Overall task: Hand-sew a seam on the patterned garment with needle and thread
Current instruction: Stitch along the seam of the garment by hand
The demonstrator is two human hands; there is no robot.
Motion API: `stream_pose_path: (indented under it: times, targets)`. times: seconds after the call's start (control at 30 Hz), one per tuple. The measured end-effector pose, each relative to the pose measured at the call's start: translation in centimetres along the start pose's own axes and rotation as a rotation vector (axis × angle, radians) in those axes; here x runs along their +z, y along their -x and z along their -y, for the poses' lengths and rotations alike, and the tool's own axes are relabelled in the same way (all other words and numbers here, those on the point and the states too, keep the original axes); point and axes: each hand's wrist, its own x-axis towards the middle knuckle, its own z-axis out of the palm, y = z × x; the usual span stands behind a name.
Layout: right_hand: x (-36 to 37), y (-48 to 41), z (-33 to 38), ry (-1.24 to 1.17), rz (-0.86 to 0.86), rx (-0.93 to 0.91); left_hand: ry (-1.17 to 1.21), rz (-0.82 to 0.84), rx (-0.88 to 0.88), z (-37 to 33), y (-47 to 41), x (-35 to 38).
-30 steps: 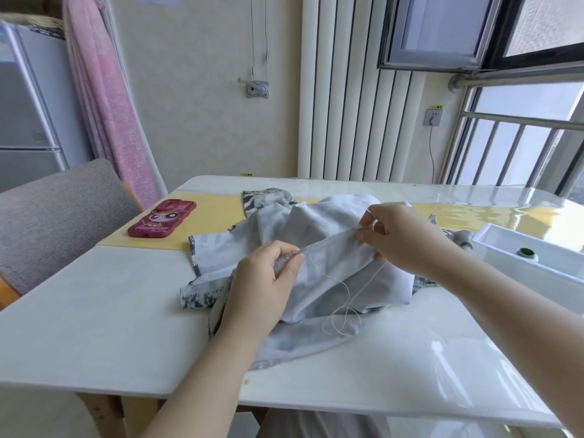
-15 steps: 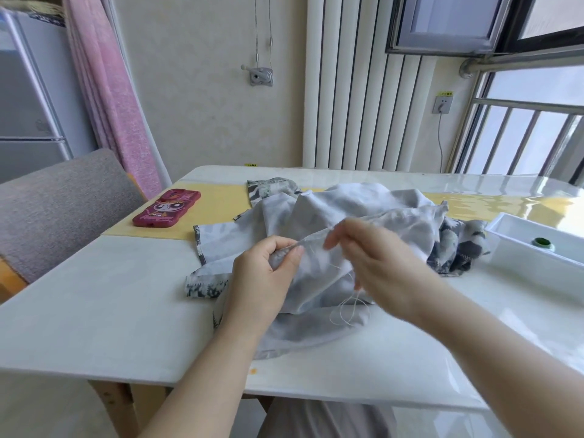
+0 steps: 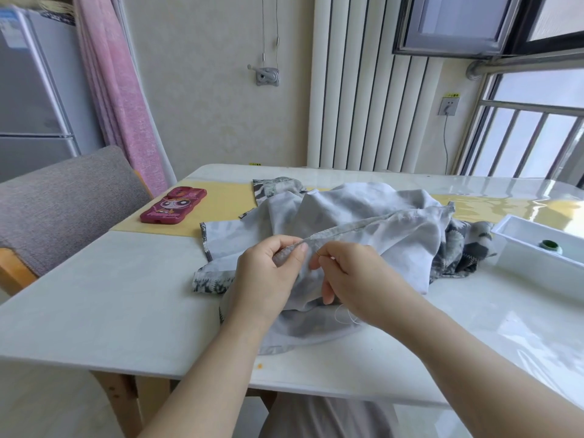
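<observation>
Grey patterned garment (image 3: 363,216): heaped on the white surface (image 3: 126,295). Your left hand (image 3: 268,270) pinches its folded seam edge. Your right hand (image 3: 360,279) pinches the needle (image 3: 323,255) just beside the left thumb; white thread (image 3: 344,314) trails under the wrist. Pink phone (image 3: 173,206) lies far left. White tray (image 3: 531,257), right, holds a small green item (image 3: 550,245).

The pale grey cloth garment (image 3: 363,216) is plain on its upturned side. Its edges and the bunched part at the right show a darker print, charcoal and white with zigzag lines. The fine sewing thread (image 3: 343,314) is white, and the thin needle (image 3: 325,256) is only a dark line. The glossy bench (image 3: 126,295) is white and carries a flat yellow mat (image 3: 221,200). The oblong phone case (image 3: 173,205) is magenta with a cartoon face. The rectangular plastic tray (image 3: 537,235) is white, the round cap (image 3: 550,245) in it green.
</observation>
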Motion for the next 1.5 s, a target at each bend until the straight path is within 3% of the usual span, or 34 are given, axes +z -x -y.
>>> stream_pose_path:
  times: [0.33,0.5,0.63,0.83,1.03,1.23,1.5]
  targets:
    - [0.2,-0.3,0.1,0.047,-0.006,0.022,-0.037,-0.026,0.009,-0.1,0.2,-0.1]
    - [0.1,-0.4,0.6,-0.027,-0.001,0.017,-0.185,-0.142,0.183,0.2,0.4,-0.1]
    - [0.4,-0.9,0.9,-0.095,-0.027,-0.003,-0.173,-0.106,0.244,0.1,0.3,-0.1]
    - [0.6,-0.4,0.4,-0.238,-0.12,-0.029,0.14,-0.002,-0.01,-0.3,0.1,-0.3]
    - [0.1,1.1,-0.2,-0.354,-0.163,-0.199,0.254,-0.014,-0.041,-0.3,-0.2,-0.5]
    - [0.1,1.5,-0.4,-0.148,-0.057,-0.319,0.242,-0.002,-0.031,-0.1,-0.2,-0.5]
    - [-0.1,-0.9,-0.8,0.029,-0.331,-0.392,0.181,0.056,0.046,0.2,0.0,-0.2]
